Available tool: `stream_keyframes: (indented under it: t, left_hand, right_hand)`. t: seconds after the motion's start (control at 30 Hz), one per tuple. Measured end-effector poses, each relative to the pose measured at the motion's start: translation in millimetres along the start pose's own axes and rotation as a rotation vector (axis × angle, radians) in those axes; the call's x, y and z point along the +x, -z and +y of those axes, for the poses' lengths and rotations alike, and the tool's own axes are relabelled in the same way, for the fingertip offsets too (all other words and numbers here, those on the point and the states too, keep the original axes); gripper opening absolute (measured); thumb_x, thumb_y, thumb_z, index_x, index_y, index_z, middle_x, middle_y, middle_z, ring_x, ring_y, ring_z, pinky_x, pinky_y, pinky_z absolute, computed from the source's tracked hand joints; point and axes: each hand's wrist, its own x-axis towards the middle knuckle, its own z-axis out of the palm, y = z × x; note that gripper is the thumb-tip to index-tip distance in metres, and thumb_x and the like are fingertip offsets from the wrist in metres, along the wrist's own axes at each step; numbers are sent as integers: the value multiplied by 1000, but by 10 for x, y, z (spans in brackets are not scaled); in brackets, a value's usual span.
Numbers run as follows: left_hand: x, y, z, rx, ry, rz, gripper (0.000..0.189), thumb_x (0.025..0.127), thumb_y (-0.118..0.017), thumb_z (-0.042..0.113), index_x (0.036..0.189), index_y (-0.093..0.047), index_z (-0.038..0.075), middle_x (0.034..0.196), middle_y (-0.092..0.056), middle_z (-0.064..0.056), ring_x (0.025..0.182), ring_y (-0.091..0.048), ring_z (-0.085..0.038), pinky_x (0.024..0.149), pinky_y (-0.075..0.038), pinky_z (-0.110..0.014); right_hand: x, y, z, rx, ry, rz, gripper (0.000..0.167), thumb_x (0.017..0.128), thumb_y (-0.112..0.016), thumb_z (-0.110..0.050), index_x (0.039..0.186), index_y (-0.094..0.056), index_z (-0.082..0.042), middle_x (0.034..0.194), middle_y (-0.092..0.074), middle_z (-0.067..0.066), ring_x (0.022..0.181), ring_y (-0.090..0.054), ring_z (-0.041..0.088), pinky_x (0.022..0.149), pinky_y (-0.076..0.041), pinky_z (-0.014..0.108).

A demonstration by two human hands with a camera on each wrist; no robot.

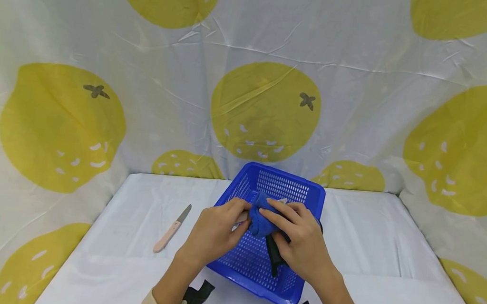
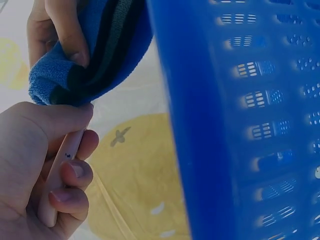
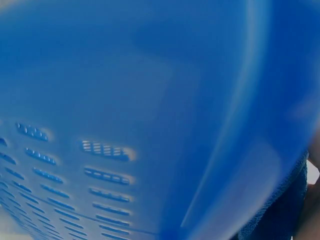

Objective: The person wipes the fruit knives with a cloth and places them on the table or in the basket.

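Above the blue plastic basket (image 1: 258, 291), my left hand (image 1: 215, 227) grips a pale pink handle (image 2: 64, 162), its fingers curled around it in the left wrist view. My right hand (image 1: 305, 238) pinches a blue cloth (image 1: 260, 220) with dark stripes, folded over what extends from that handle. A small pale tip (image 1: 283, 200) shows past the cloth, beside the right fingers. The rest of the held piece is hidden by the cloth. A dark strip (image 1: 275, 257) hangs below the right hand, over the basket. The basket wall (image 3: 125, 75) fills most of the right wrist view.
A knife (image 1: 173, 230) with a pink handle lies on the white tabletop (image 1: 109, 270), left of the basket. Behind the table hangs a white curtain (image 1: 166, 93) printed with yellow lemons, which also lines both sides.
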Motion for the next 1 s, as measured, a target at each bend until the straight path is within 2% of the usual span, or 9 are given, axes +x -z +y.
stream_keyframes:
  t: [0.2, 0.43, 0.67, 1.0]
  left_hand:
    - [14, -2, 5, 20, -27, 32, 26, 91, -78, 17, 114, -65, 14, 98, -72, 4, 66, -66, -5, 55, -53, -19]
    - [18, 10, 9, 7, -32, 46, 25, 91, -78, 19, 113, -67, 13, 102, -74, 2, 74, -72, -8, 59, -57, -21]
    - [14, 42, 15, -9, -9, 28, 23, 94, -76, 20, 114, -66, 13, 104, -73, 2, 75, -71, -7, 62, -57, -19]
    - [5, 75, 1, -33, 16, 2, 21, 97, -73, 22, 114, -66, 13, 105, -73, 2, 73, -69, -6, 62, -56, -18]
  right_hand:
    - [1, -5, -8, -7, -32, 31, 46, 85, -75, -2, 127, -75, -21, 138, -68, 2, 112, -61, 26, 92, -57, 47]
    - [0, -11, 14, -25, -58, 51, 48, 85, -73, 1, 127, -74, -21, 137, -68, 3, 111, -60, 26, 89, -58, 46]
    - [-16, 6, 102, -39, -91, 68, 48, 86, -72, 2, 129, -73, -21, 137, -68, 4, 112, -60, 26, 88, -58, 46]
    - [-35, 36, 227, -40, -144, 129, 50, 83, -76, 4, 127, -75, -20, 137, -68, 5, 111, -59, 25, 85, -58, 48]
